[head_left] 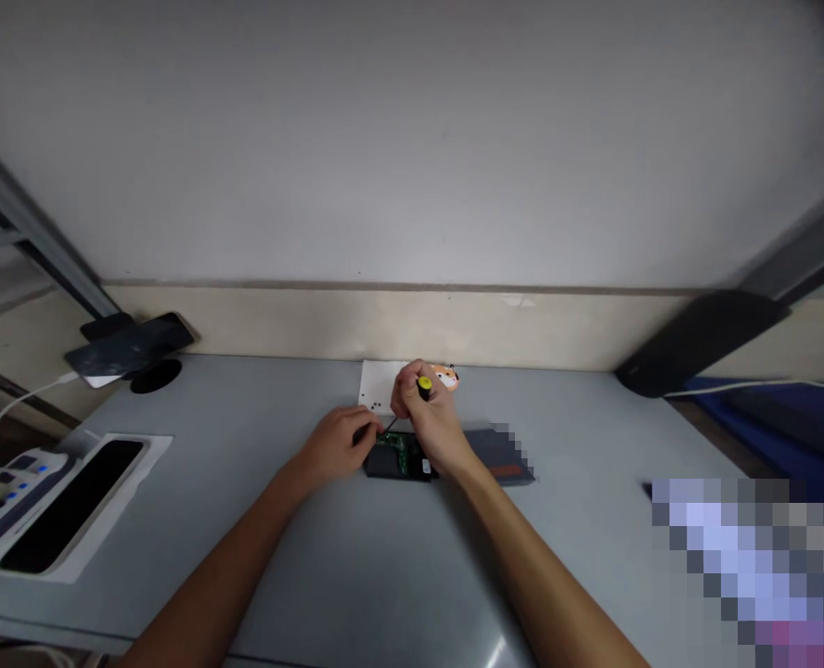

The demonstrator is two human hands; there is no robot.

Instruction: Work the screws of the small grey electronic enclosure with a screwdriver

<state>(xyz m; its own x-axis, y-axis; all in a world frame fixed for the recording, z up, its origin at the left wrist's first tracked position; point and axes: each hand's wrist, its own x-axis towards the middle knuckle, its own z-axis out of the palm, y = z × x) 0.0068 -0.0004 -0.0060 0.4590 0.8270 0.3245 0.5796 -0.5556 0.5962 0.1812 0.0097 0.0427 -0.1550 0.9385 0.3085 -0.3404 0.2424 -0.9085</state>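
Can't make out the tip of the screwdriver (424,383) near the fingers of the left hand (335,443), nor see most of the handle inside the right hand (438,423). Can't tell pinching from mere touching at the left fingertips. Can't read the tiny white label (426,467) beside the green circuit board (402,453). Can't identify the dark specks (375,404) on the white sheet (380,376), partly hidden behind the right hand. Can't trace the grey panel (485,450) behind the right wrist or into pixelated blocks. See the power strip (19,496) cut off by the left edge.
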